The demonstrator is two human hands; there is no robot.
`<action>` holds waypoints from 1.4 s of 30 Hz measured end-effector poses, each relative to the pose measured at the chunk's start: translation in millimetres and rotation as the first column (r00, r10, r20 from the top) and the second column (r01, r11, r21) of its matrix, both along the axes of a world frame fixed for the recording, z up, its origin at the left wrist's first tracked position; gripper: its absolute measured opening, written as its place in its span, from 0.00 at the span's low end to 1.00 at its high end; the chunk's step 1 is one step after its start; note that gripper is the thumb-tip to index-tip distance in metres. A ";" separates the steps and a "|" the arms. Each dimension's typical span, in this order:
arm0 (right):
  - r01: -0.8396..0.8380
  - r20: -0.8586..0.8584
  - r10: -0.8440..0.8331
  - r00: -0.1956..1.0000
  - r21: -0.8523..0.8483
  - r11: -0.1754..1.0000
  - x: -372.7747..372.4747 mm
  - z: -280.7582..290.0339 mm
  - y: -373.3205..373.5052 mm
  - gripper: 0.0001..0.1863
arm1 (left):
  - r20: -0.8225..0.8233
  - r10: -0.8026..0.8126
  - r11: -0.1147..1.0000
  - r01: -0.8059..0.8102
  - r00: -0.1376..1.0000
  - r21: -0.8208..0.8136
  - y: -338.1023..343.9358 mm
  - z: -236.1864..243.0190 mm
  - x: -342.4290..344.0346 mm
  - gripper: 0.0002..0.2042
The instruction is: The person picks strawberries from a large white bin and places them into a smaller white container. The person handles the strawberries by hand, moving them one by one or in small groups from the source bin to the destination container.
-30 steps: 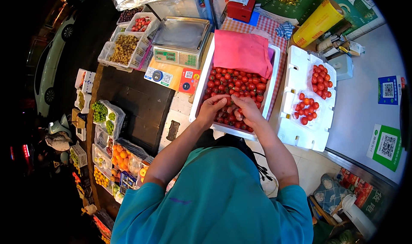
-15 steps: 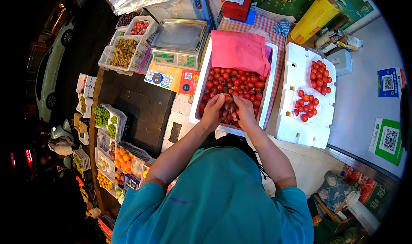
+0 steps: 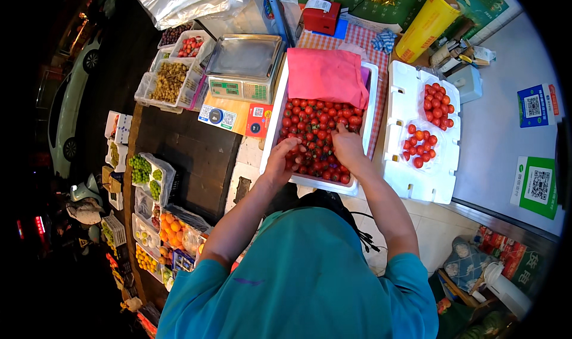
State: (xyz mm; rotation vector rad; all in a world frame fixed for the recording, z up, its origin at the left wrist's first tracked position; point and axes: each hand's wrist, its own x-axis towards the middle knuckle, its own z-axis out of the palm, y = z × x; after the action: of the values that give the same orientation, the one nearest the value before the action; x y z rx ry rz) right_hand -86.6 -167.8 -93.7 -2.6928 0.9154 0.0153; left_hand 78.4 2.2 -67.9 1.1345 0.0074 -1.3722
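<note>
A white foam box (image 3: 374, 95) in front of me is filled with red cherry tomatoes (image 3: 316, 121). Over its far end lies a pink sheet (image 3: 328, 77). My left hand (image 3: 281, 162) is at the box's near left side, low over the tomatoes, its thumb and fingers curved and apart. Farther in, at the right side, my right hand (image 3: 347, 145) reaches down with its fingers drawn together on a cherry tomato; the fingertips are partly hidden among the fruit.
Right of the box, two clear tubs of tomatoes (image 3: 419, 145) stand on a white foam lid (image 3: 402, 175). A scale (image 3: 244, 65) is at the back left, near a red printer (image 3: 322, 16) and a yellow film roll (image 3: 428, 26). Fruit trays (image 3: 170, 81) line the left.
My hands, held together over the tomatoes before, have moved apart. The left has come back toward the near left side; the right has reached farther into the box at the right.
</note>
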 end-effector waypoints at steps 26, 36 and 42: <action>-0.132 0.232 -0.741 0.630 0.973 0.191 4.8 62.6 40.9 0.18 | 0.372 -0.288 0.947 0.320 0.882 -0.025 -26.6 22.5 -24.9 0.14; -0.229 0.215 -0.843 0.492 0.967 0.113 12.7 45.5 53.4 0.17 | 0.136 -0.066 0.988 0.084 0.988 -0.133 -26.3 4.6 -40.6 0.12; 0.055 0.661 -0.512 0.549 0.582 0.811 6.7 55.7 55.5 0.08 | 0.070 -0.012 0.996 0.019 0.997 -0.088 -27.2 19.2 -47.8 0.11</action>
State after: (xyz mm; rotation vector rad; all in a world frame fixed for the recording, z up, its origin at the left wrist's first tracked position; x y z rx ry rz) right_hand -79.9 -112.3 -38.0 -1.6841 0.8638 -0.8539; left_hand 30.6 -24.9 -48.7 1.1093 -0.1117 -1.3331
